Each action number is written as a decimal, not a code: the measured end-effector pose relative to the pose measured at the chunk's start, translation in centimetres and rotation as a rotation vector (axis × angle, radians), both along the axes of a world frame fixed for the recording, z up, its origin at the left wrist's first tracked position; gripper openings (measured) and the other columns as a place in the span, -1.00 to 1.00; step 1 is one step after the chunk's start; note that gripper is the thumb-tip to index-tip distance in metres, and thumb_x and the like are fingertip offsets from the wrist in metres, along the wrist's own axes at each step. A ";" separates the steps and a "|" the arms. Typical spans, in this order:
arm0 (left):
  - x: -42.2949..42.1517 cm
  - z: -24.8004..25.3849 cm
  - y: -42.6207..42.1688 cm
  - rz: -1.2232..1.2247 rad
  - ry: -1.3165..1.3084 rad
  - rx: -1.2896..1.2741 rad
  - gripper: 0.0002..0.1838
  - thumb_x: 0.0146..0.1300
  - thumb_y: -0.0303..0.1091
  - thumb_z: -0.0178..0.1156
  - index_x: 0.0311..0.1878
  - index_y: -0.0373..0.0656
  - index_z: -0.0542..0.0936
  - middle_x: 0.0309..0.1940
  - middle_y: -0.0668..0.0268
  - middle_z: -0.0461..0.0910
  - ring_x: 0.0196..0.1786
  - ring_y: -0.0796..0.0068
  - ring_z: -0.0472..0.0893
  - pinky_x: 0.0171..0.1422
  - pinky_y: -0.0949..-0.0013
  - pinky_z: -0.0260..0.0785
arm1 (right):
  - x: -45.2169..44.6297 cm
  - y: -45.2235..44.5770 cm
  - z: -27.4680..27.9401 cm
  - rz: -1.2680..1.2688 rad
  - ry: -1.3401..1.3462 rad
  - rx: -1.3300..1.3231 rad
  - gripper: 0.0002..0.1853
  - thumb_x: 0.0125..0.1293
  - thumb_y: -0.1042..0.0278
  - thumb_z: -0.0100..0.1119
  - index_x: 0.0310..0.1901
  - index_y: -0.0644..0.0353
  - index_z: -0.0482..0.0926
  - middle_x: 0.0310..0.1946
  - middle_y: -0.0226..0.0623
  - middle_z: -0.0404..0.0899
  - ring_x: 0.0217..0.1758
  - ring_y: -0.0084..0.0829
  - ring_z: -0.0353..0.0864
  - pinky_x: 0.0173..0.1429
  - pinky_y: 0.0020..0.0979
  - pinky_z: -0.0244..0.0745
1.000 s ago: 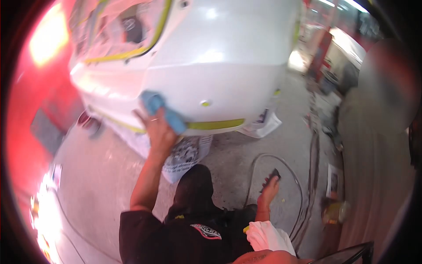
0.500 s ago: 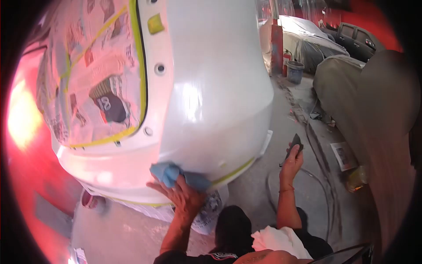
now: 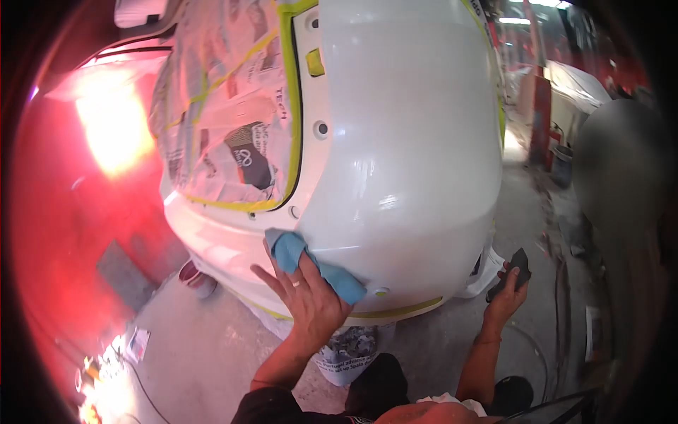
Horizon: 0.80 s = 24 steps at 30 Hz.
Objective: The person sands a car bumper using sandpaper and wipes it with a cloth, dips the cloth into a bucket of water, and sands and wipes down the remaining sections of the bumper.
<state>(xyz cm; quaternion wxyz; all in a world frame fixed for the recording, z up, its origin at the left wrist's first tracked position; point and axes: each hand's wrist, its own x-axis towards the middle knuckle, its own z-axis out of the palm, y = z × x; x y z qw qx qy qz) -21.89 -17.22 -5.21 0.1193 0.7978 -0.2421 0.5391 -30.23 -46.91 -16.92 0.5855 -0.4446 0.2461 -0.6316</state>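
My left hand [image 3: 314,304] presses a blue cloth [image 3: 288,251] flat against the lower part of a white car body panel [image 3: 409,162]. Its fingers are spread over the cloth, part of which is tucked beneath them. Out to the right, beside the panel and apart from it, my right hand [image 3: 504,299] grips a thin dark grey piece [image 3: 520,266] that looks like a sanding sheet or pad. The opening left of the panel is masked with printed newspaper [image 3: 233,106] edged in yellow-green tape [image 3: 297,120].
Under the panel's lower edge stands a paper-wrapped support [image 3: 346,357]. A small bucket [image 3: 198,280] sits on the floor at left, near a bright lamp [image 3: 106,389] and a cable. A red post [image 3: 540,116] and a grey bucket [image 3: 562,164] stand to the right.
The view has swung left, so the panel appears farther right. My left hand has shifted slightly up and right along the panel with the cloth. My right hand still grips the dark piece.
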 end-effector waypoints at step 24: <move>-5.0 -0.8 -25.0 0.438 -0.207 0.074 -0.40 0.41 -0.24 -0.10 0.34 -0.55 0.24 0.38 -0.24 0.18 0.45 -0.27 0.12 0.54 -0.19 -0.08 | -8.1 -20.4 -18.7 0.994 0.627 -0.031 -0.68 0.37 0.33 0.03 0.06 0.32 0.55 -0.33 -0.19 0.59 -0.33 -0.46 0.54 -0.21 -0.37 0.42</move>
